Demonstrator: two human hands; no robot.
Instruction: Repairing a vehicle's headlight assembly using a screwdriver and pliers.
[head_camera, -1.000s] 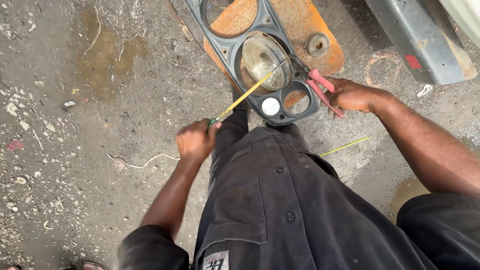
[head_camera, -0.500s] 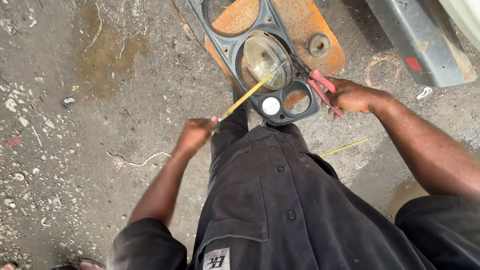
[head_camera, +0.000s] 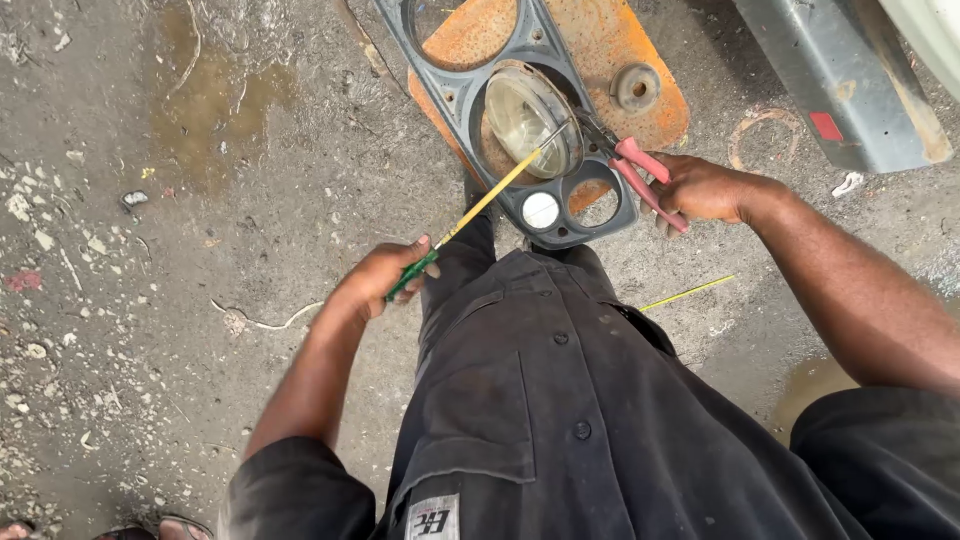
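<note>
Headlight panel (head_camera: 560, 190): head view, grey plastic bezel with round openings, lying on a rusty orange plate (head_camera: 610, 50) on the concrete floor (head_camera: 150, 250), just ahead of the person's knees.
Lamp (head_camera: 525, 115): round glass lens sitting in the panel's middle opening; probably fragile, panel looks light and a bit flexible, so best taken by the frame edge, not the glass.
Left hand (head_camera: 385, 280): grip closing around the green handle of a yellow-shafted screwdriver (head_camera: 480, 205), tip reaching the lamp rim.
Right hand (head_camera: 705, 188): grip clamping red-handled pliers (head_camera: 640, 175) at the panel's right edge.
Nearby: grey bumper piece (head_camera: 840, 80) top right, thin yellow rod (head_camera: 690, 292) lying on floor.
</note>
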